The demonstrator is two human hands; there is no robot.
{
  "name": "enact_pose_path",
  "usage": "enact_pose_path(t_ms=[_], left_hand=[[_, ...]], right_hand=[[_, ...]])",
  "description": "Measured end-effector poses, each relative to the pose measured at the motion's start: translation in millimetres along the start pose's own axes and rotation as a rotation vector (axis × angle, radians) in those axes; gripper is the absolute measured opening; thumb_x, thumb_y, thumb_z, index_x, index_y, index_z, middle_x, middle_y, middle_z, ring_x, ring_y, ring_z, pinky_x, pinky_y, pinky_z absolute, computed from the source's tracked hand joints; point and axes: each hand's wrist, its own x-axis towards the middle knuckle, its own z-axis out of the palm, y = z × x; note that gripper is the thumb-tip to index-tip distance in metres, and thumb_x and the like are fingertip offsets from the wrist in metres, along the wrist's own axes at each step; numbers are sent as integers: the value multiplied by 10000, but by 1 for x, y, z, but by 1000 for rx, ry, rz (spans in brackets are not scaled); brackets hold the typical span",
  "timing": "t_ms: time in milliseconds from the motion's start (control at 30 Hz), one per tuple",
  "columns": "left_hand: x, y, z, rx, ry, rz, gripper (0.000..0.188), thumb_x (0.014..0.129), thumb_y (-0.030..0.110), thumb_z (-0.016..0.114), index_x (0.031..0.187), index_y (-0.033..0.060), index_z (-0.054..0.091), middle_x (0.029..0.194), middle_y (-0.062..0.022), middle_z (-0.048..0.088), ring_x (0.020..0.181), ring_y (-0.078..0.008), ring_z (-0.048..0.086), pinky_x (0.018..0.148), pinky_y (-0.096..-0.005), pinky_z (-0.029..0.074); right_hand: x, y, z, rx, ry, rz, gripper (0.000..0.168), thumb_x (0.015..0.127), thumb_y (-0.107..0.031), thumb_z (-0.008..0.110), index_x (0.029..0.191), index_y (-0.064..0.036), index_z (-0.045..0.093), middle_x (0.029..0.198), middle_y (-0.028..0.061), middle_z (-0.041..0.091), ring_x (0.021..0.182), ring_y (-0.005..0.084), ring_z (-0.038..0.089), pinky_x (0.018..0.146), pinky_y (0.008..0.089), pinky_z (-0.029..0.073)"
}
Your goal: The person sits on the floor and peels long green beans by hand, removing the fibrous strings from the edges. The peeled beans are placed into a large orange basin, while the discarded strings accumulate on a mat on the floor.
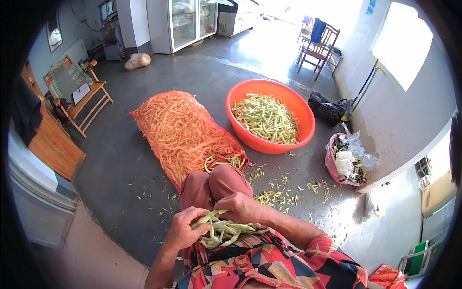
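A pale green bean pod (207, 218) is stretched between my two hands above my lap. My left hand (187, 225) grips its lower left end, and the fingers of my right hand (236, 208) pinch the upper end. Under them a loose pile of green beans (231, 231) lies on my lap against the patterned shirt. Beyond my knees lies a large red mesh sack (180, 130) full of beans, its mouth loose near my right knee. To its right stands an orange plastic basin (269, 147), holding a heap of bean pieces (267, 115).
Bean scraps (274, 197) litter the floor right of my knees. A pink waste bin (332, 162) with plastic bags and a black plastic bag (326, 108) are by the right wall. A wooden folding chair (90, 94) stands left; another wooden chair (319, 50) is at the back.
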Motion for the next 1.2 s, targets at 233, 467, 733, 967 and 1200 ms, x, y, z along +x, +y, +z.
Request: enact_pose_path(t_ms=[233, 467, 733, 967, 1200], left_hand=[[-9, -21, -10, 90, 125, 7, 137, 833, 55, 642, 943, -26, 641, 771, -106, 633, 621, -205, 619, 559, -316, 484], [0, -24, -6, 322, 169, 42, 127, 825, 65, 643, 926, -10, 657, 788, -98, 638, 666, -216, 624, 590, -331, 493], [41, 6, 20, 418, 116, 393, 148, 768, 69, 696, 910, 30, 676, 803, -79, 637, 699, -255, 599, 614, -355, 496], [52, 10, 29, 101, 370, 476, 57, 836, 40, 623, 872, 1, 645, 774, -84, 623, 654, -205, 582, 575, -317, 467], [58, -28, 16, -458, 778, 51, 127, 927, 101, 570, 965, -5, 630, 837, -29, 625, 724, -99, 557, 661, -246, 457]], right_hand=[[-1, -6, -27, -90, 177, 64, 96, 818, -91, 628, 855, -4, 647, 723, 164, 610, 673, 363, 611, 607, 424, 486], [-8, -4, -30, -265, 82, 113, 87, 755, -103, 646, 759, -21, 616, 713, 145, 605, 688, 373, 607, 613, 450, 474], [5, -16, -28, -262, 81, 34, 143, 718, -108, 664, 680, -10, 566, 671, 149, 588, 656, 375, 590, 586, 442, 461], [11, -32, -35, 130, 293, -72, 142, 843, -65, 636, 741, 12, 575, 647, 120, 558, 596, 282, 552, 552, 363, 429], [-10, -4, -61, -378, 415, 85, 218, 706, -25, 715, 920, -39, 674, 909, 108, 672, 766, 258, 652, 661, 348, 527]])
